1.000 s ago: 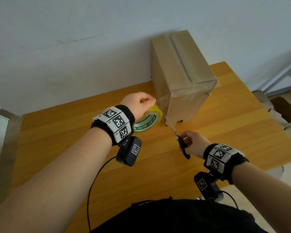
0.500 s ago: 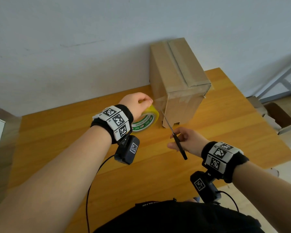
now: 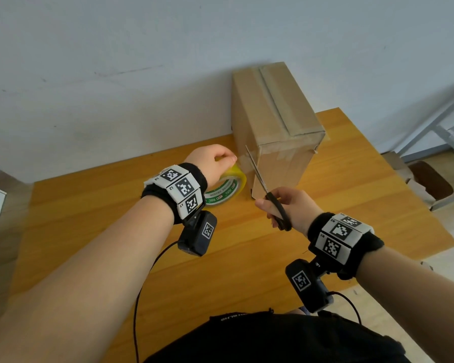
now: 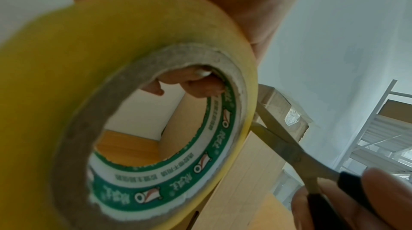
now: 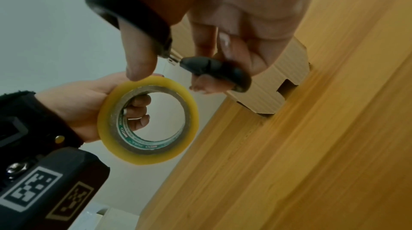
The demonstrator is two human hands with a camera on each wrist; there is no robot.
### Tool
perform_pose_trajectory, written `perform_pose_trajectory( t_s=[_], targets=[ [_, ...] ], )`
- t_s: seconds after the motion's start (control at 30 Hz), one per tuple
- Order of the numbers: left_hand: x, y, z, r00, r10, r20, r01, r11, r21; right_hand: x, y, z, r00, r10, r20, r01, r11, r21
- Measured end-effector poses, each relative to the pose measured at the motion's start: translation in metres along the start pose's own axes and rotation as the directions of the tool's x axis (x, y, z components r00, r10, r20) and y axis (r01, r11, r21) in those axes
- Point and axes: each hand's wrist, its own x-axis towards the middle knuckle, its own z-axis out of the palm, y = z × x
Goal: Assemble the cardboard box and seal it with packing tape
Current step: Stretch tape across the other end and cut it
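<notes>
The left hand (image 3: 210,163) holds the tape roll (image 3: 227,188) on edge above the tabletop (image 3: 89,218), its grip closed round the roll: thumb on the yellow outer band, fingers (image 5: 138,110) curled through the cardboard core. The roll sits at about 4 o'clock from the left knuckles in the head view, just left of the cardboard box (image 3: 275,127).

A clear strip of tape (image 3: 243,159) stretches from the roll to the box's near left corner. The right hand (image 3: 291,208) grips the scissors (image 3: 266,189), with the thumb through one black handle loop and fingers through the other. The blades stand parted, and they point toward 11 o'clock from the right hand, straddling the strip between roll and box. In the left wrist view the blades (image 4: 278,138) come out from behind the roll's rim, with the box corner right behind them.

The box stands closed at the tabletop's far edge, against the pale wall (image 3: 116,61), with tape along its top seam and down the near face. The box's bottom edge shows a notch where it meets the wood (image 5: 287,87).

Bare tabletop lies at 6 o'clock from both hands and to the right of the box as far as the tabletop's right edge. A metal frame (image 3: 430,127) stands beyond that edge at 2 o'clock, and a flattened carton (image 3: 425,184) lies on the floor at 3 o'clock.
</notes>
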Motion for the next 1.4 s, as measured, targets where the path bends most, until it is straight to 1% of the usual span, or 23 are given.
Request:
perform_pose_trajectory(
  t_s=[0.27, 0.6, 0.87, 1.0, 1.1, 1.2, 1.27, 1.4],
  targets=[
    [0.002, -0.002, 0.001, 1.000, -0.005, 0.007, 0.005, 1.000, 0.004, -0.002, 0.000, 0.001, 0.999, -0.009, -0.041, 0.010, 1.000, 0.014],
    [0.005, -0.003, 0.002, 1.000, 0.011, 0.018, -0.011, 1.000, 0.024, -0.004, -0.003, 0.002, 0.996, -0.028, -0.079, 0.023, 0.998, -0.053],
    [0.005, -0.005, 0.005, 0.999, 0.009, 0.032, -0.010, 1.000, 0.030, -0.001, -0.005, -0.003, 0.995, -0.017, -0.094, -0.001, 0.984, -0.179],
    [0.004, -0.008, 0.006, 0.999, -0.001, 0.049, -0.001, 0.999, 0.034, 0.000, -0.004, -0.005, 0.998, 0.015, -0.060, -0.028, 0.975, -0.221],
    [0.001, -0.012, 0.008, 0.998, -0.011, 0.059, 0.008, 0.998, 0.055, 0.000, -0.001, -0.005, 0.999, 0.013, -0.034, -0.022, 0.953, -0.301],
    [-0.005, -0.021, 0.013, 0.997, -0.021, 0.078, 0.014, 0.996, 0.084, 0.007, 0.006, -0.002, 0.998, 0.034, -0.044, -0.047, 0.937, -0.345],
    [-0.011, -0.028, 0.016, 0.994, -0.048, 0.095, 0.039, 0.995, 0.091, 0.013, 0.010, -0.001, 0.997, 0.072, -0.024, -0.075, 0.895, -0.440],
    [-0.022, -0.038, 0.021, 0.988, -0.116, 0.105, 0.110, 0.992, 0.060, 0.026, 0.025, 0.012, 0.983, 0.172, 0.070, -0.071, 0.694, -0.716]
  ],
)
